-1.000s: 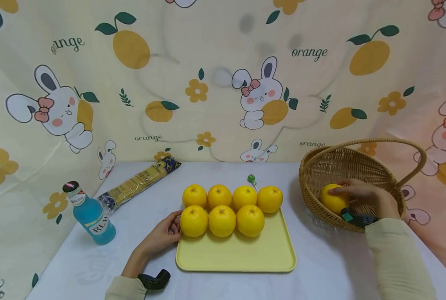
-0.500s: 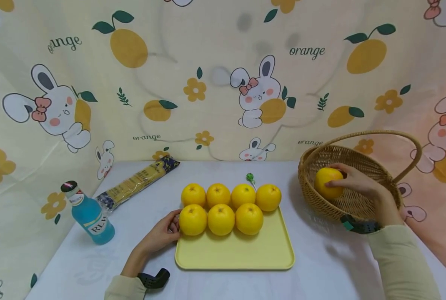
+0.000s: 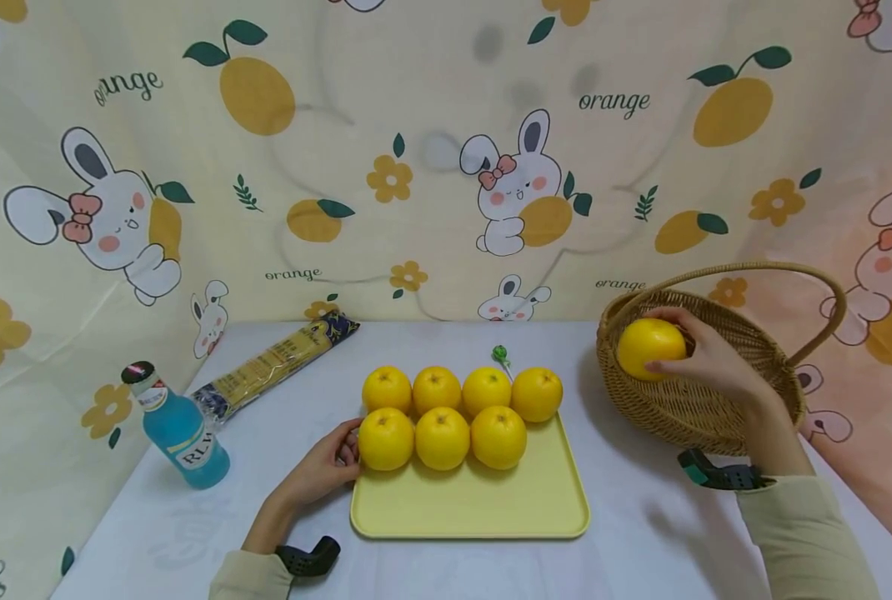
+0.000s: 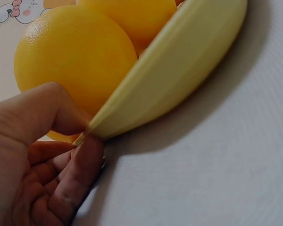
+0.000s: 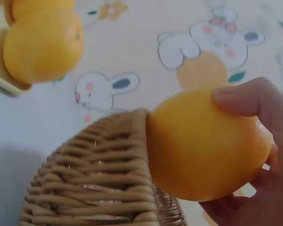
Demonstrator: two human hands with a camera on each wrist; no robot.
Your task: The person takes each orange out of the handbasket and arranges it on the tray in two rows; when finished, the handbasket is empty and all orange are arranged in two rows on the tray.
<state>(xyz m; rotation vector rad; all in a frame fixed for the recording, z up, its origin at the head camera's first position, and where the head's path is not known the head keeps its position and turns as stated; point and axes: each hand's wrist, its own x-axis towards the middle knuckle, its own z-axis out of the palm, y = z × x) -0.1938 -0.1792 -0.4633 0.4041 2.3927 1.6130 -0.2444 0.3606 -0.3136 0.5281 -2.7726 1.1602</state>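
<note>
My right hand [image 3: 719, 358] holds an orange [image 3: 650, 349] at the near-left part of the wicker basket's [image 3: 704, 421] mouth. In the right wrist view, its thumb and fingers grip the orange [image 5: 203, 141] beside the woven rim [image 5: 101, 174]. At the pale yellow tray [image 3: 468, 508], my left hand [image 3: 324, 465] pinches the left edge. The left wrist view has thumb and finger on the tray's wall [image 4: 170, 70], close to an orange [image 4: 75, 56]. Several oranges [image 3: 443, 439] stand on the tray in two rows, the back row longer than the front one.
A blue bottle [image 3: 185, 437] stands on the left of the white table. Behind it lies a long yellow packet [image 3: 277, 367]. Past the tray is a small green-topped item [image 3: 501, 357]. The basket's tall handle [image 3: 814, 287] arches over its right side. A printed curtain [image 3: 431, 125] hangs behind.
My right hand has lifted the orange from inside the basket, up and leftward to its rim. My left hand keeps its place at the tray. The basket has shifted slightly.
</note>
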